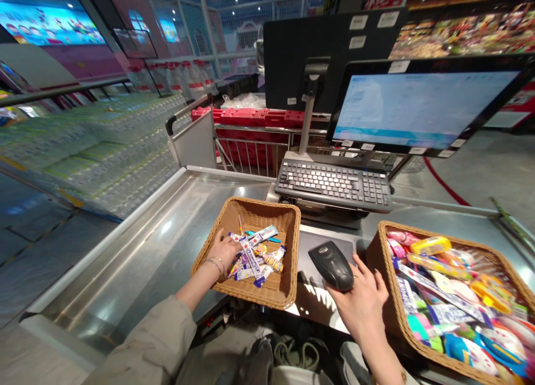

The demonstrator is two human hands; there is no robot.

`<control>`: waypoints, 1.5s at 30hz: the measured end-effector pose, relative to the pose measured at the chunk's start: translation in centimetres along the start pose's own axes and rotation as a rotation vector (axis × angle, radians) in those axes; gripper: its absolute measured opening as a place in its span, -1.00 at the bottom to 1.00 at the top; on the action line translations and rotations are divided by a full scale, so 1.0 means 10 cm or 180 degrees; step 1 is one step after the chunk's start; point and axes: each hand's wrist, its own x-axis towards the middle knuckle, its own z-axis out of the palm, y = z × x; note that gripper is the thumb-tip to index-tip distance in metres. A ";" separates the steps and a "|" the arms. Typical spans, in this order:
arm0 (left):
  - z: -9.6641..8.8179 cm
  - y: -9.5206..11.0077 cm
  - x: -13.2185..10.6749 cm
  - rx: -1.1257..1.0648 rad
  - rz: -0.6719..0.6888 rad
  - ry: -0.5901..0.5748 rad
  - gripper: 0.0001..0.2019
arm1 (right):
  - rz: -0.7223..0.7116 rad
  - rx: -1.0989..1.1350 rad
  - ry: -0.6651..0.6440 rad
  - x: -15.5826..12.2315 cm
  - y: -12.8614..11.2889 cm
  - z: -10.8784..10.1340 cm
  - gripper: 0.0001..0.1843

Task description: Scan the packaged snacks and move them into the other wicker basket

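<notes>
My left hand reaches into a wicker basket, its fingers apart over a small pile of wrapped sticks and sweets. The nearest is a white-and-purple stick packet; the hand's underside is hidden. My right hand holds a black barcode scanner between thumb and forefinger, other fingers loosely spread. The scanner is over the counter, between this basket and a second, fuller wicker basket on the right, which holds many colourful packets and toys.
Behind the baskets stand a keyboard and a lit monitor, with another black screen seen from behind. The metal counter extends left. A cart and stacked bottles are beyond it.
</notes>
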 end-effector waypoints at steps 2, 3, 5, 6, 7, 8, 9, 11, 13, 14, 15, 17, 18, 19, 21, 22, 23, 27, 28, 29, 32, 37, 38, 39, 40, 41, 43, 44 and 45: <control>0.04 -0.01 0.02 0.0019 0.0078 -0.0093 -0.81 | 0.0001 0.0029 -0.0011 0.00 -0.01 0.00 -0.68; 0.06 -0.01 0.03 0.0025 0.0117 -0.0141 -0.83 | 0.0002 0.0030 -0.0011 0.00 -0.01 0.00 -0.68; 0.12 -0.01 0.05 0.0044 0.0183 -0.0249 -0.87 | 0.0009 0.0015 -0.0006 0.00 -0.02 0.00 -0.66; 0.14 0.00 0.06 0.0056 0.0213 -0.0308 -0.88 | 0.0014 0.0005 -0.0004 0.00 -0.02 0.00 -0.66; 0.17 0.01 0.08 0.0070 0.0240 -0.0366 -0.89 | 0.0022 -0.0003 0.0001 0.00 -0.03 0.00 -0.65; 0.19 0.02 0.09 0.0085 0.0266 -0.0419 -0.89 | 0.0026 -0.0008 0.0007 0.00 -0.03 0.00 -0.65; 0.20 0.04 0.10 0.0100 0.0290 -0.0466 -0.90 | 0.0024 -0.0012 0.0012 0.00 -0.03 0.00 -0.65; 0.22 0.07 0.13 0.0131 0.0331 -0.0532 -0.88 | -0.0003 -0.0014 0.0015 -0.01 -0.02 0.00 -0.67; 0.23 0.09 0.16 0.0167 0.0385 -0.0577 -0.85 | -0.0050 -0.0016 0.0015 -0.02 -0.01 0.01 -0.70; 0.23 0.11 0.18 0.0188 0.0424 -0.0600 -0.85 | -0.0067 -0.0021 0.0020 -0.02 -0.01 0.01 -0.72; 0.23 0.12 0.20 0.0212 0.0469 -0.0628 -0.85 | -0.0076 -0.0029 0.0033 -0.03 0.00 0.01 -0.74; 0.24 0.14 0.22 0.0263 0.0559 -0.0697 -0.87 | -0.0082 -0.0057 0.0066 -0.03 0.01 0.01 -0.76; 0.24 0.15 0.24 0.0288 0.0593 -0.0735 -0.87 | -0.0079 -0.0073 0.0080 -0.03 0.01 0.01 -0.77; 0.24 0.16 0.25 0.0310 0.0615 -0.0772 -0.86 | -0.0078 -0.0089 0.0085 -0.04 0.02 0.00 -0.78; 0.23 0.18 0.25 0.0343 0.0635 -0.0817 -0.78 | -0.0068 -0.0122 0.0091 -0.04 0.02 0.00 -0.78; 0.22 0.18 0.25 0.0351 0.0638 -0.0821 -0.75 | -0.0065 -0.0134 0.0098 -0.04 0.03 -0.01 -0.78; 0.21 0.19 0.25 0.0353 0.0637 -0.0813 -0.74 | -0.0063 -0.0137 0.0115 -0.04 0.03 -0.01 -0.78; 0.17 0.17 0.21 0.0312 0.0600 -0.0746 -0.82 | -0.0086 -0.0091 0.0194 -0.04 0.03 -0.02 -0.75; 0.16 0.15 0.20 0.0297 0.0582 -0.0737 -0.83 | -0.0087 -0.0077 0.0210 -0.04 0.02 -0.02 -0.74; 0.16 0.13 0.19 0.0282 0.0564 -0.0734 -0.83 | -0.0082 -0.0065 0.0224 -0.04 0.02 -0.02 -0.73; 0.14 0.06 0.16 0.0244 0.0515 -0.0773 -0.86 | -0.0044 -0.0030 0.0247 -0.04 0.00 -0.03 -0.68; 0.13 0.00 0.13 0.0237 0.0543 -0.0821 -0.95 | 0.0012 0.0055 0.0163 -0.06 -0.02 -0.04 -0.66; 0.13 0.01 0.13 0.0249 0.0573 -0.0816 -0.93 | 0.0025 0.0074 0.0142 -0.07 -0.03 -0.04 -0.67; 0.13 0.01 0.12 0.0263 0.0614 -0.0814 -0.92 | 0.0042 0.0089 0.0124 -0.07 -0.03 -0.03 -0.69; 0.14 0.03 0.12 0.0277 0.0664 -0.0811 -0.90 | 0.0057 0.0099 0.0114 -0.08 -0.03 -0.03 -0.70; 0.14 0.04 0.11 0.0289 0.0723 -0.0805 -0.89 | 0.0066 0.0102 0.0107 -0.08 -0.03 -0.03 -0.71; 0.15 0.06 0.11 0.0300 0.0864 -0.0771 -0.87 | 0.0073 0.0099 0.0099 -0.09 -0.02 -0.03 -0.72; 0.15 0.08 0.11 0.0299 0.0940 -0.0742 -0.87 | 0.0072 0.0093 0.0093 -0.09 -0.01 -0.03 -0.72; 0.16 0.09 0.11 0.0295 0.1020 -0.0712 -0.86 | 0.0069 0.0087 0.0086 -0.10 -0.01 -0.03 -0.71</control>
